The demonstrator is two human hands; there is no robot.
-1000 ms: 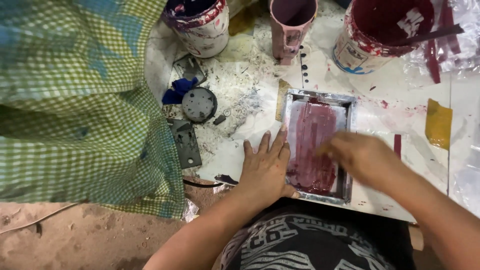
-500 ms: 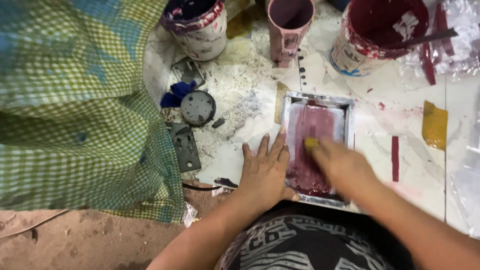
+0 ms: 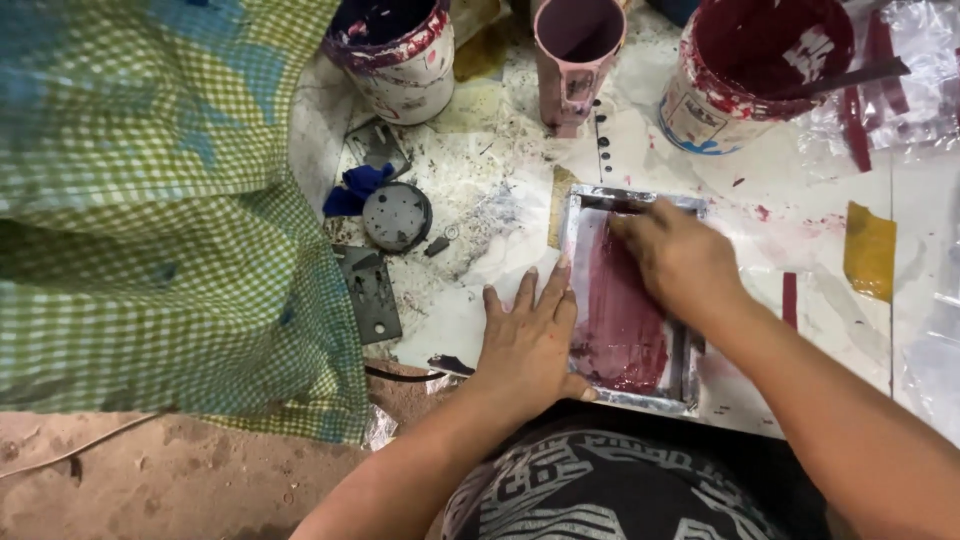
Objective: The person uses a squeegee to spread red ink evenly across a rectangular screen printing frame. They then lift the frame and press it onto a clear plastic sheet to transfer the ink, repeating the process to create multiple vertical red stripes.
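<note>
The small metal-framed screen (image 3: 628,300), smeared dark red, lies flat on the stained white table (image 3: 800,240). The left hand (image 3: 525,345) presses its edge, fingers spread; the right hand (image 3: 680,260) curls over its far end, what it grips hidden.

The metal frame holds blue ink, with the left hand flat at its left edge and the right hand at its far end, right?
Not quite: the ink in the metal frame is dark red, not blue, as the head view shows. The left hand and right hand are as you said.
</note>
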